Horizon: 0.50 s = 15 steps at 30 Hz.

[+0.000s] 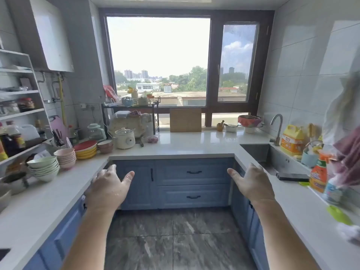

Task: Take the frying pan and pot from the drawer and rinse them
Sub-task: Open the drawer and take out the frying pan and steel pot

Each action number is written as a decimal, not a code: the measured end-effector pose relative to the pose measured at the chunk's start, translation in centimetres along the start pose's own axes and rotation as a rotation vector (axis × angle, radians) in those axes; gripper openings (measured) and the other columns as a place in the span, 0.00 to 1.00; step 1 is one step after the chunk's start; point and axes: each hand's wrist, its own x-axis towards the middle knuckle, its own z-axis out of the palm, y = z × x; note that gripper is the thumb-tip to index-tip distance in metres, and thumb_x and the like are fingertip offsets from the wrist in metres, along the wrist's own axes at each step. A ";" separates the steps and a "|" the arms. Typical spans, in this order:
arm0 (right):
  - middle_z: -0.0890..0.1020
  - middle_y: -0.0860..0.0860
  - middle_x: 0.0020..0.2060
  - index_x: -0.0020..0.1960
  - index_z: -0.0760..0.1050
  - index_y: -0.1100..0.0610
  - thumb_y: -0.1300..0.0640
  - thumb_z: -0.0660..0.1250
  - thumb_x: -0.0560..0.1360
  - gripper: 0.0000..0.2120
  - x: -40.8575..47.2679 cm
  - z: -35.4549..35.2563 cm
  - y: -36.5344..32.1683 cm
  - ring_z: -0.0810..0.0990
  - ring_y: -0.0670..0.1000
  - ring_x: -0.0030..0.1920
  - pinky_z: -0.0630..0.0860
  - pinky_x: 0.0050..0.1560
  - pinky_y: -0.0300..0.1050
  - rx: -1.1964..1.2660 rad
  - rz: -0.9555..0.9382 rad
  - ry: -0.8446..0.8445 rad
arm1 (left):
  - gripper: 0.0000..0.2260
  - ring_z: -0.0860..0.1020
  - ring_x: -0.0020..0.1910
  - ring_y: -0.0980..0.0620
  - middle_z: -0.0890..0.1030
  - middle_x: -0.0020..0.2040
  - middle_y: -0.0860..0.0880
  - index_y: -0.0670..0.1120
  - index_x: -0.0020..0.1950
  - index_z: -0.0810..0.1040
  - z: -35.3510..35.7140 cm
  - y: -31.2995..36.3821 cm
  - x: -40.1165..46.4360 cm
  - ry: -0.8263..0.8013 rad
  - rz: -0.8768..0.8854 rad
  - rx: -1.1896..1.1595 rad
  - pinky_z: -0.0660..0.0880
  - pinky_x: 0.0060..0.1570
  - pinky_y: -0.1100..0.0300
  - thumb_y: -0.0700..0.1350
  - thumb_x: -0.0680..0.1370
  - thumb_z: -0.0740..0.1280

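Two closed blue drawers face me under the far counter, the upper drawer above the lower drawer, each with a dark handle. No frying pan or pot is in sight. My left hand and my right hand are both stretched forward in mid air in front of the cabinets, fingers spread, holding nothing. The steel sink with its tap is set in the right counter, beyond my right hand.
Stacked bowls and plates crowd the left counter beside a white cooker. A detergent jug and spray bottle stand by the sink. A cutting board leans at the window. Grey tiled floor lies between the cabinets.
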 end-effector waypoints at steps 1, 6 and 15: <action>0.77 0.60 0.54 0.58 0.72 0.65 0.39 0.65 0.75 0.28 0.5 0.4 0.0 0.76 0.60 0.56 0.74 0.54 0.50 0.017 0.008 -0.004 | 0.33 0.67 0.71 0.40 0.70 0.72 0.42 0.47 0.77 0.62 0.6 0.1 0.5 -0.004 -0.001 0.004 0.69 0.66 0.42 0.65 0.78 0.56; 0.76 0.60 0.55 0.60 0.72 0.65 0.39 0.65 0.75 0.29 4.3 3.6 0.1 0.74 0.60 0.59 0.72 0.58 0.51 0.014 0.024 -0.029 | 0.32 0.68 0.70 0.40 0.70 0.72 0.42 0.46 0.77 0.62 4.2 1.0 4.6 -0.043 -0.011 0.009 0.69 0.65 0.45 0.65 0.79 0.56; 0.76 0.60 0.55 0.60 0.71 0.64 0.38 0.64 0.75 0.29 16.1 13.1 -1.4 0.74 0.60 0.58 0.72 0.56 0.50 -0.030 0.076 -0.051 | 0.33 0.68 0.70 0.42 0.70 0.72 0.43 0.47 0.77 0.61 12.4 3.4 18.5 -0.107 0.010 0.048 0.69 0.65 0.46 0.66 0.78 0.56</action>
